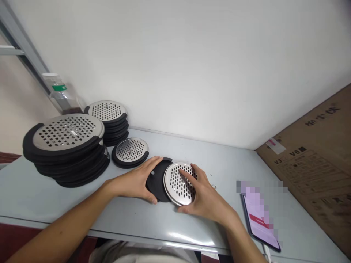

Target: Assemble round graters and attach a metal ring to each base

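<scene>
My left hand (139, 181) is curved around the left edge of a black round base (158, 183), thumb near its front and fingers at its back. My right hand (204, 193) grips the rim of a round perforated metal disc (177, 188), with a finger lying over its holes. The disc overlaps the right part of the base and sits off-centre, so the left part of the base shows bare. Left of my hands lies a similar disc in its black rim (131, 150), flat on the table.
A tall stack of black-rimmed discs (72, 164) stands at the left. Behind it are another stack (116, 129) and a clear bottle (63, 95) with a white cap. To the right, a phone (260, 223) lies on the grey table (131, 221) beside a cardboard box (315, 160).
</scene>
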Tool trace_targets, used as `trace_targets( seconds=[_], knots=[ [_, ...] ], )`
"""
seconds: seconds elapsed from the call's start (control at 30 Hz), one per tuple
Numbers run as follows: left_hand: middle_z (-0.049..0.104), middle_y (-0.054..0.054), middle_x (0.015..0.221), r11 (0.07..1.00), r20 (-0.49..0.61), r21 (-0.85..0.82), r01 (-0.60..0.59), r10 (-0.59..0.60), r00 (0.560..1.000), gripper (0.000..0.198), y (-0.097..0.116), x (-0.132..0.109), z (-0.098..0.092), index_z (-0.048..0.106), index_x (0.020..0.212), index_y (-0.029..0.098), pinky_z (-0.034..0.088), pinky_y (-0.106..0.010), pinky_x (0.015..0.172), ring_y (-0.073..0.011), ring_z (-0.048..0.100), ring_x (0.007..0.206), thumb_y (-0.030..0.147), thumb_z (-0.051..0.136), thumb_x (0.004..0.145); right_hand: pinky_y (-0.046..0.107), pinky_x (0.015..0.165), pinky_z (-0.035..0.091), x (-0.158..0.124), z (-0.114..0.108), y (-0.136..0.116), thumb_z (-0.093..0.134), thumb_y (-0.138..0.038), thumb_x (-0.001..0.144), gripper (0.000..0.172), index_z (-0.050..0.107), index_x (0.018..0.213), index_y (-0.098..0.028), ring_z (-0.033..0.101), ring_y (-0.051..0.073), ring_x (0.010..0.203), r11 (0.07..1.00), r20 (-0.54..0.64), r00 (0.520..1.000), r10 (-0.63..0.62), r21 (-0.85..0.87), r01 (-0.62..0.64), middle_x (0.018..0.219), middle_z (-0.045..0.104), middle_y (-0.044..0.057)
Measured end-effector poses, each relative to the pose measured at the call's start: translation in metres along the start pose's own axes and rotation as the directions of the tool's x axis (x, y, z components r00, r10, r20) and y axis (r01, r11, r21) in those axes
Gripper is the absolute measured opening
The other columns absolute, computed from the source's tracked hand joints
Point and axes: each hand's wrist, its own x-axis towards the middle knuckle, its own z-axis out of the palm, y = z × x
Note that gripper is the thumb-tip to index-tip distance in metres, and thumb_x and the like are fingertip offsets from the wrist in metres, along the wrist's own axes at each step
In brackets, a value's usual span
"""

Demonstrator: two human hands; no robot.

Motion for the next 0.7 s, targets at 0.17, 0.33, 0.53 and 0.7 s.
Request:
trace_targets(
  seconds=[0.17,0.33,0.53,0.7],
  knots=[
    [0.015,-0.009,0.158,1.000,-0.102,0.014,-0.019,0.020,0.995,0.123,0.010,0.003,0.013,0.010,0.152,0.033,0.024,-0.051,0.117,-0.0365,0.016,0.144,0.058,0.082,0.055,0.055,0.111,0.029,0.003,0.004,-0.001,0.074,-0.074,0.052,0.117,0.029,0.150,-0.028,0.009,0.041,0.145,1.000,0.016,1.000,0.015,0.020,-0.016,0.157,0.008,0.017],
    [0.015,-0.011,0.157,1.000,-0.097,0.021,-0.008,0.010,0.995,0.121,0.015,0.002,0.015,0.016,0.151,0.033,0.026,-0.053,0.115,-0.0383,0.017,0.144,0.056,0.084,0.054,0.056,0.112,0.027,0.011,0.010,-0.004,0.076,-0.073,0.051,0.118,0.030,0.150,-0.027,0.004,0.042,0.145,0.997,0.025,0.999,-0.019,0.080,0.017,0.158,0.003,0.017],
    [0.011,-0.005,0.159,1.000,-0.033,0.002,-0.027,0.027,0.999,0.101,0.009,-0.003,0.006,0.033,0.145,0.041,0.027,-0.056,0.113,-0.0400,0.016,0.144,0.058,0.081,0.058,0.057,0.114,0.022,0.010,0.003,0.000,0.079,-0.067,0.053,0.113,0.032,0.149,-0.027,0.002,0.042,0.145,0.993,0.057,0.998,-0.003,0.122,-0.004,0.160,0.002,0.015],
    [0.016,-0.004,0.158,0.999,-0.019,0.040,-0.021,0.021,1.000,0.093,0.008,-0.002,0.001,0.037,0.143,0.041,0.028,-0.055,0.113,-0.0382,0.021,0.143,0.059,0.078,0.061,0.051,0.110,0.034,0.001,-0.013,0.005,0.080,-0.053,0.063,0.098,0.035,0.147,-0.032,0.021,0.037,0.143,0.985,0.066,0.998,0.020,0.171,-0.031,0.159,0.012,0.011]
  ],
)
